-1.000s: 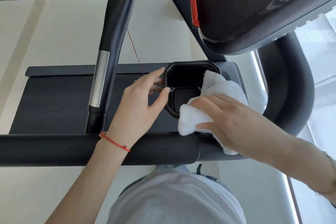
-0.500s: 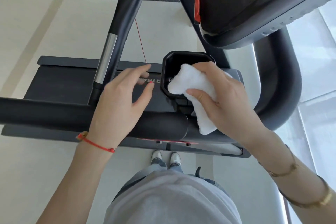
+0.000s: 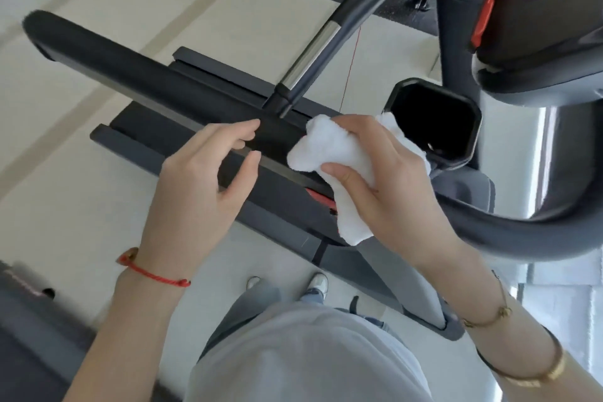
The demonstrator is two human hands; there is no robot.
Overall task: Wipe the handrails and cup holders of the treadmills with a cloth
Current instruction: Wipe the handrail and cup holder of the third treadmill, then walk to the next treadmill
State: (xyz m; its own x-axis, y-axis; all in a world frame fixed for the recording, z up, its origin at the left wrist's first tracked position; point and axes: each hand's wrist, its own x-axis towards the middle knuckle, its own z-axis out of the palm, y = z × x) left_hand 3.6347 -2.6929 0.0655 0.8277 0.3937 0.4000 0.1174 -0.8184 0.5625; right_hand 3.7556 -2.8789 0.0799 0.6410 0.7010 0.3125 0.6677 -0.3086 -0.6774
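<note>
1. Cloth (image 3: 339, 153): white, bunched, lying on the black handrail (image 3: 137, 75) just left of the cup holder (image 3: 434, 117); one tail hangs down below the rail.
2. Right hand (image 3: 388, 179): grips the cloth, fingers curled over its top and the thumb pressed along its near side, holding it against the rail.
3. Handrail: a padded black bar running from the upper left down toward the right hand; its rounded end shows at far left. A second, curved handrail (image 3: 554, 235) sweeps round at right, below the console (image 3: 535, 10).
4. Cup holder: a black, eight-sided well, dark inside, just beside the cloth's right edge; whether the two touch cannot be told.
5. Left hand (image 3: 202, 183): fingers apart and loosely bent, holding nothing; the fingertips (image 3: 253, 124) lie at or just above the rail, and contact cannot be told. A red cord (image 3: 153, 274) circles the wrist.
6. Upright grip bar (image 3: 310, 59): black with a silver section, rising from the rail toward the top of the view, a red tab near its upper end.
7. Console: black, with red trim, a green button and a red button.
8. Treadmill deck (image 3: 280, 202): dark, below the rail.
9. Person: pale shirt (image 3: 293, 356) and shoes (image 3: 316, 282) at the bottom; gold bangles (image 3: 528, 375) on the right forearm.
</note>
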